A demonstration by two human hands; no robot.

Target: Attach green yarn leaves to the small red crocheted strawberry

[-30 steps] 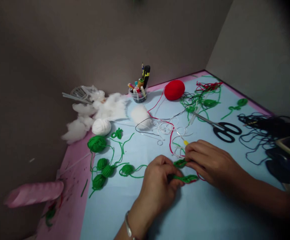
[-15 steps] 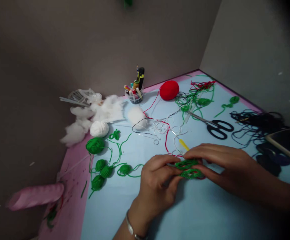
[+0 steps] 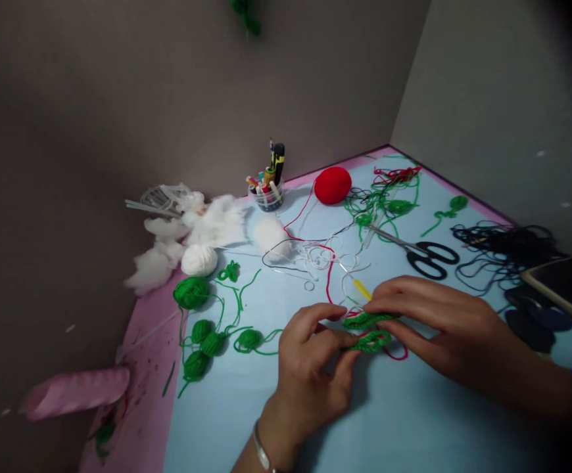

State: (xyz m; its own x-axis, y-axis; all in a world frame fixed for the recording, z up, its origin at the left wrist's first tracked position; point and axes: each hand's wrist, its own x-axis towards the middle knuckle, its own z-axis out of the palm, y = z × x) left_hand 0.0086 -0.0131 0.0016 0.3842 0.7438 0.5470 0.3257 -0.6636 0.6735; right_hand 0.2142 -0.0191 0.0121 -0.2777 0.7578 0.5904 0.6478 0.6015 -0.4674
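Note:
Both hands hold a green crocheted piece (image 3: 371,340) with red yarn at its edges, low over the blue table cover. My left hand (image 3: 315,358) pinches its left end between thumb and fingers, with the index finger lifted slightly off. My right hand (image 3: 429,315) grips the upper right part, thumb below and fingers on top. The piece parts into an upper and a lower green strip. A red yarn loop hangs out under my right fingers. Just beyond them lies a crochet hook with a yellow handle (image 3: 361,289). Red yarn (image 3: 329,282) runs back to a red yarn ball (image 3: 333,185).
Black-handled scissors (image 3: 432,259) and tangled black yarn (image 3: 505,242) lie at right, near a dark phone-like object (image 3: 567,282). Green yarn balls (image 3: 191,292), a white yarn ball (image 3: 200,261) and stuffing (image 3: 217,220) sit at left. A pen cup (image 3: 266,196) stands at the back.
The two green strips have spread further apart between my hands. My left index finger has lifted, and more of the red yarn loop shows at right. The view has tilted up slightly.

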